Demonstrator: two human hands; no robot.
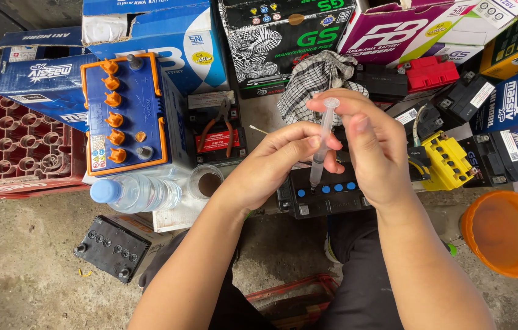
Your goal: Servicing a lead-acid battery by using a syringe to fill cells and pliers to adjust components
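A clear plastic syringe [322, 145] stands nearly upright, its tip down at the top of a small black battery [323, 195] with a row of blue round caps. My left hand [277, 162] grips the syringe barrel with its fingers. My right hand [369, 137] holds the plunger end at the top, thumb and fingers pinched on it. The battery lies on the ground just in front of my knees.
A blue and orange battery [125, 119], a water bottle [133, 193], a small cup [205, 181] and a black battery [112, 247] lie left. Red crate [14, 146] far left. Pliers [221, 119], checked cloth [317, 76], yellow-topped battery [448, 162], orange bowl [506, 232], stacked boxes behind.
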